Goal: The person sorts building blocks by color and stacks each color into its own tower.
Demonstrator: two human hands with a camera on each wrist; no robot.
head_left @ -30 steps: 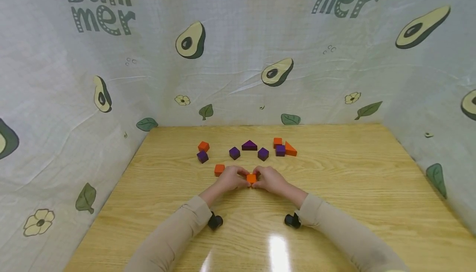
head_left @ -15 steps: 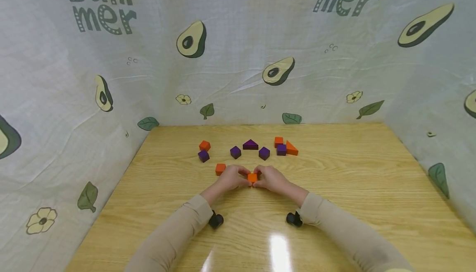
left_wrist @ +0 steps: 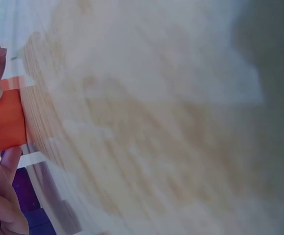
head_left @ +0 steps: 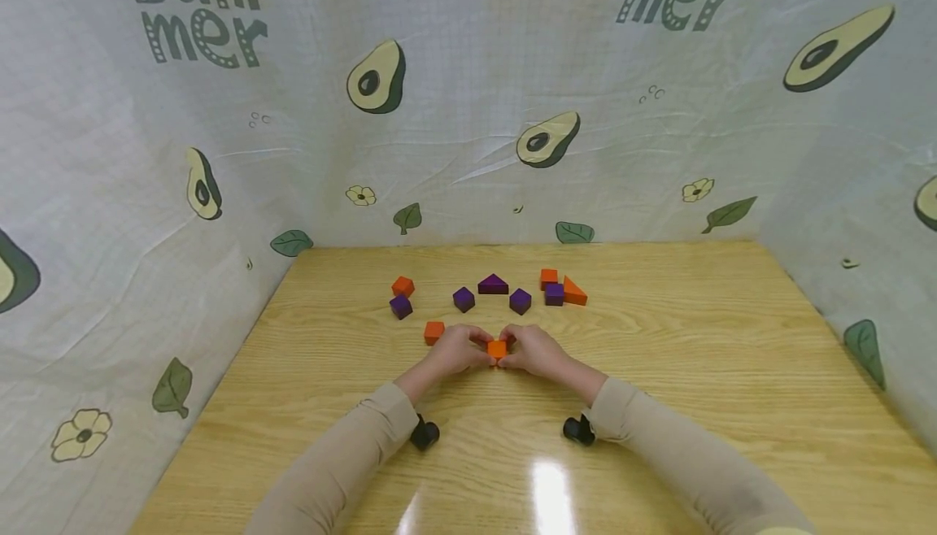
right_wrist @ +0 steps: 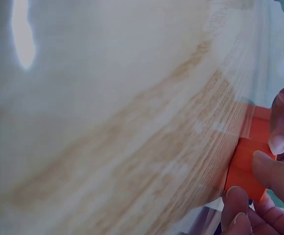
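Note:
In the head view my left hand [head_left: 458, 349] and right hand [head_left: 536, 352] meet around one small orange cube [head_left: 497, 350]. Thumb and fingers of each hand pinch it from its own side. The wrist views show this orange block [left_wrist: 9, 122] close up, with fingertips of both hands on it; its far side is hidden. Whether it touches the table or something beneath it cannot be told. Another orange cube [head_left: 434, 332] lies just beyond the left hand, partly covered by it. Past the hands sit two purple cubes [head_left: 464, 300] and a purple triangular block [head_left: 494, 284].
Back left, an orange cube [head_left: 403, 287] stands behind a purple cube [head_left: 401, 306]. Back right, an orange cube [head_left: 549, 279], a purple cube [head_left: 554, 294] and an orange triangular block [head_left: 574, 291] stand close together. A printed cloth [head_left: 468, 193] rises behind the wooden table [head_left: 695, 340].
Both hands keep their pinch on the orange cube, with no visible motion of the blocks. The head view has shifted very slightly.

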